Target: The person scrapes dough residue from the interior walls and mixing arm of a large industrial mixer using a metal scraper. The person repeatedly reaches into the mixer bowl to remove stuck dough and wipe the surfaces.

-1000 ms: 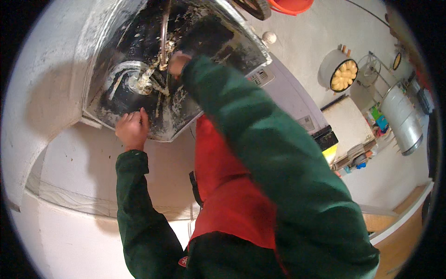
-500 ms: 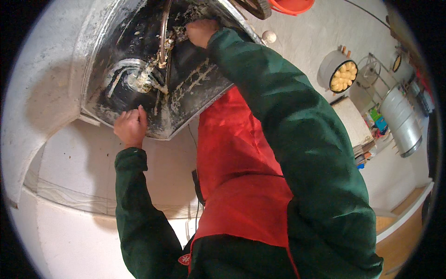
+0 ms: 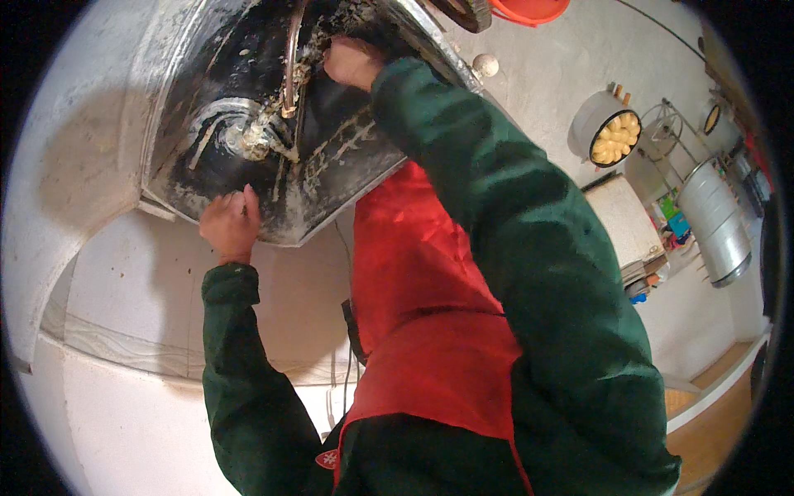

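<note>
A large dark metal tub point(image 3: 178, 186) with a grimy, whitish-smeared inside fills the upper left. On its floor sits a round pale fitting point(image 3: 248, 140) caked with wet residue, and a brownish metal rod point(image 3: 291, 62) hangs down close by. My left hand point(image 3: 230, 225) is closed at the near rim, its fingers curled over the edge and thumb pointing inward. Deeper inside, my right hand point(image 3: 351, 64) makes a closed fist beside the rod, near clumps of residue. What its fingers hold, if anything, is hidden.
Red apron point(image 3: 430, 331) cloth hangs before me. At right stand a pot of yellow rounded pieces point(image 3: 616, 136), a white box-like surface point(image 3: 624, 223) and a silver metal cylinder point(image 3: 715, 223). An orange-red basin point(image 3: 529, 8) and a pale ball point(image 3: 485, 64) lie beyond the tub.
My right hand has shifted slightly left beside the rod, staying closed. My left hand remains at the rim. The view has moved a little.
</note>
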Demonstrator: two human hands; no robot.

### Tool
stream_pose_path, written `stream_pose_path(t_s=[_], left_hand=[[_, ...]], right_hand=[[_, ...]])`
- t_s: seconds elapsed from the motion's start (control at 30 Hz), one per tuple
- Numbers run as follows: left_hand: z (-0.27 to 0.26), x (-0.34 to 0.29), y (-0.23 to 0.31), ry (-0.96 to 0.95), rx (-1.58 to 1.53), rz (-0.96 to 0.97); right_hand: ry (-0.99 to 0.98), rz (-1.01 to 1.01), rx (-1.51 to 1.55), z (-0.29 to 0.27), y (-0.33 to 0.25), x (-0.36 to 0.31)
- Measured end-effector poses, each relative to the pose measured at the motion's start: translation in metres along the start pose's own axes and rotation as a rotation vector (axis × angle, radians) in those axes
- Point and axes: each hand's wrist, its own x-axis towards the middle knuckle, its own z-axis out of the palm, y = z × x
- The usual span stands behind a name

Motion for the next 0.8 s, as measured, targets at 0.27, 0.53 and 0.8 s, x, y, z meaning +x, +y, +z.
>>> stream_pose_path(t_s=[0.27,0.53,0.8], left_hand=[[0.002,-0.005,-0.003,-0.006,-0.040,-0.001],[0.004,-0.004,-0.002,0.000,-0.014,-0.017],[0.003,-0.001,0.001,-0.041,-0.023,-0.058]], right_hand=[[-0.008,0.441,0.338,-0.061,-0.086,-0.038],[0.045,0.636,0.605,-0.043,-0.093,-0.032],[-0.100,0.541,0.600,-0.049,-0.089,-0.028]])
